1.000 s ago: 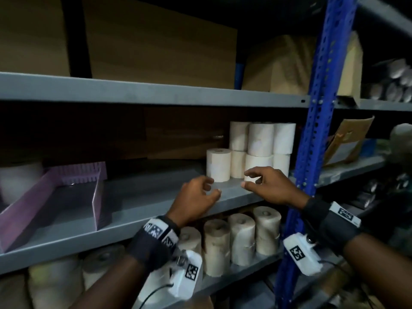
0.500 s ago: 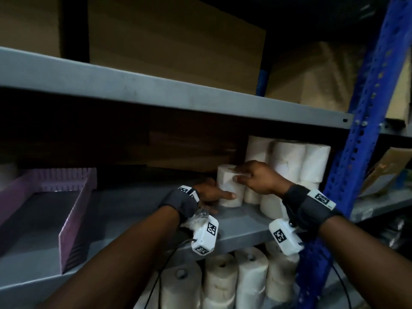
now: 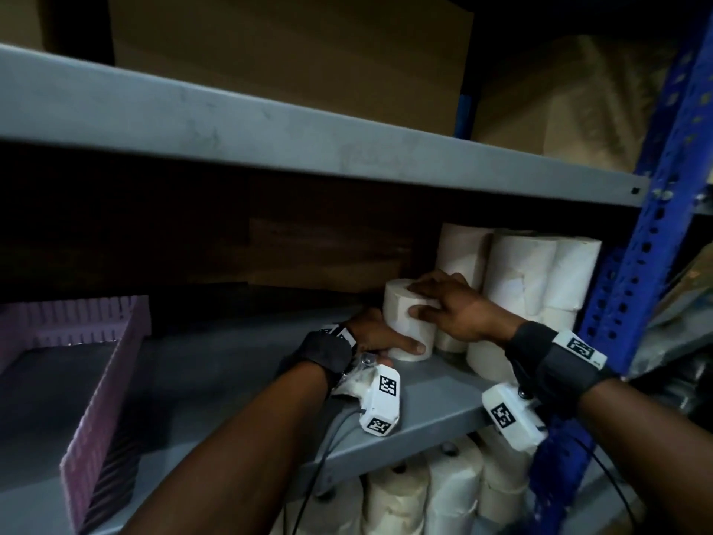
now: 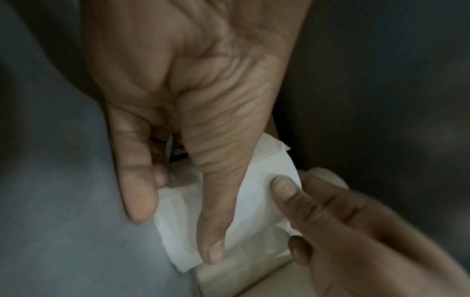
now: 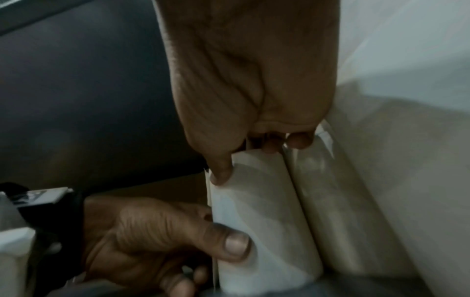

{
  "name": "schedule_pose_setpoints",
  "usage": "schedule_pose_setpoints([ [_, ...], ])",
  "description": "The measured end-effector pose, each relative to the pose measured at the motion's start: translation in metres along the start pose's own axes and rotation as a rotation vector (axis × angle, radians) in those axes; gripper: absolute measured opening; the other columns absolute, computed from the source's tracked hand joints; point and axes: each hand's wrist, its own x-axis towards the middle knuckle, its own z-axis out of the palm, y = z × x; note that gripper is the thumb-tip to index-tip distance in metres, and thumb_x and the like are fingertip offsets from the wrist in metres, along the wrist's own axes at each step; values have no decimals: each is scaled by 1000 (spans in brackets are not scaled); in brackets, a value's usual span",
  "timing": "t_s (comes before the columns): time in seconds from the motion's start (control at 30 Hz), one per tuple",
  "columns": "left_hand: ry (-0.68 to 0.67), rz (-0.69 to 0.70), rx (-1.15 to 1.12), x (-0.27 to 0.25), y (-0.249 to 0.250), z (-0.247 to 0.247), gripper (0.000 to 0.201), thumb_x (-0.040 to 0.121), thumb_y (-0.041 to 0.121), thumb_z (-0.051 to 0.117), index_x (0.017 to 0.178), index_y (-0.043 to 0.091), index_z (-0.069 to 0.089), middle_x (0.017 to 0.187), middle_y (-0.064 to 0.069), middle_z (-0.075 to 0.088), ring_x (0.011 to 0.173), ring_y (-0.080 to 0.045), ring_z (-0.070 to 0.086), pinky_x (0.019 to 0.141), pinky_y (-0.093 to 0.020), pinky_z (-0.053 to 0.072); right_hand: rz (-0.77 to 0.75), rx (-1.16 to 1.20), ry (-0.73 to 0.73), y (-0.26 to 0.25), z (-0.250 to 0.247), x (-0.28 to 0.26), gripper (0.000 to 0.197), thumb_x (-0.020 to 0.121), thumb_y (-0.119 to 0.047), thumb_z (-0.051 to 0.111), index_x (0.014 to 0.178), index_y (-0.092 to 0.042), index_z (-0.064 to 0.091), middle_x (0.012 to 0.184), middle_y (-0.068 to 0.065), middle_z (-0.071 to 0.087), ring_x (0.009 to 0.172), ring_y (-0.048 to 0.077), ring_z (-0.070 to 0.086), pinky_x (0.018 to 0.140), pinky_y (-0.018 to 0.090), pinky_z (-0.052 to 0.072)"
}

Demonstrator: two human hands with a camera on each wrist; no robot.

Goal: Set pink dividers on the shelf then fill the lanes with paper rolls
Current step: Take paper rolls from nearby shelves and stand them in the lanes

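Together, both hands are seen closed around one white paper roll (image 3: 405,318) on the grey shelf (image 3: 436,395) in the head view: the left hand (image 3: 376,335) is wrapped round its lower part, thumb across the front, while the right hand (image 3: 449,308) is clamped over its top rim. The roll is tilted and stands just beside the stack of rolls (image 3: 536,272) by the blue post (image 3: 632,241). A pink divider (image 3: 104,391) is set on the same shelf, well apart to the left. More rolls (image 3: 424,496) are stored on the level below.

From the left wrist, the left hand (image 4: 193,112) is shown gripping the roll (image 4: 257,203), thumb pressed along its side, with the right hand (image 4: 351,231) pinching the far end.

From the right wrist, the right hand (image 5: 249,84) is shown holding the roll (image 5: 259,217) at its top edge, the left hand (image 5: 157,241) at its base, a neighbouring roll (image 5: 338,211) touching it.
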Motion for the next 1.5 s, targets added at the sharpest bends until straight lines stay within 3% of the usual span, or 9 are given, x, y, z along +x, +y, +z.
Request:
schedule_pose_setpoints([
  [0.1,51,18,1,-15,8,4,42,74,11,92,109,2,70,75,-1,72,64,-14,69,68,-33,62,-63,69,100,-6,-3,-20,47,93,-32,64,136,-14,56,140,3,46,126,27,40,109,26,28],
  [0.23,46,86,140,-55,28,11,63,72,24,93,127,17,65,118,-6,72,107,-25,69,81,-49,63,-163,121,204,-9,-23,-55,39,93,-32,65,129,-19,63,135,-2,49,126,21,41,107,25,27],
  [0.4,155,281,152,-134,41,35,55,68,29,96,117,19,71,96,4,73,75,-10,66,52,-24,54,-226,236,267,-26,-56,-119,27,90,-32,68,115,-22,70,131,-15,46,122,17,41,98,11,25],
  [0.57,225,454,-35,-214,26,76,65,72,21,92,128,24,60,122,3,69,110,-18,67,93,-43,60,-312,346,283,-58,-76,-186,32,88,-29,69,118,-17,70,132,-17,45,122,9,38,95,-1,26],
  [0.7,347,444,-66,-279,1,109,79,74,35,92,136,32,44,125,18,61,109,5,62,84,-18,57,-424,437,235,-88,-78,-236,31,87,-25,71,116,-15,70,133,-14,47,126,6,39,98,2,27],
  [0.87,577,424,-20,-352,-32,133,73,61,53,85,125,42,50,116,28,66,105,11,63,78,-12,52,-519,485,104,-126,-66,-273,47,83,-47,64,121,-20,68,132,-25,42,130,5,38,104,16,34],
  [1.07,764,418,-16,-419,-63,126,79,67,50,88,136,39,50,124,22,66,111,-1,66,87,-31,60,-608,511,19,-180,-51,-283,49,78,-57,62,123,-37,62,131,-28,42,130,-5,32,103,12,33],
  [1.2,825,392,-74,-454,-81,118,74,68,45,90,133,37,55,123,10,71,109,-12,70,87,-49,61,-666,425,-78,-208,-43,-278,55,78,-63,65,129,-42,57,137,-31,34,134,-6,25,106,28,40],
  [1.5,921,348,-46,-509,-128,82,79,66,45,88,137,33,54,123,14,70,110,-8,69,88,-40,61,-821,439,-197,-288,-17,-266,55,82,-62,65,131,-37,59,141,-27,36,136,-3,29,108,34,43],
])
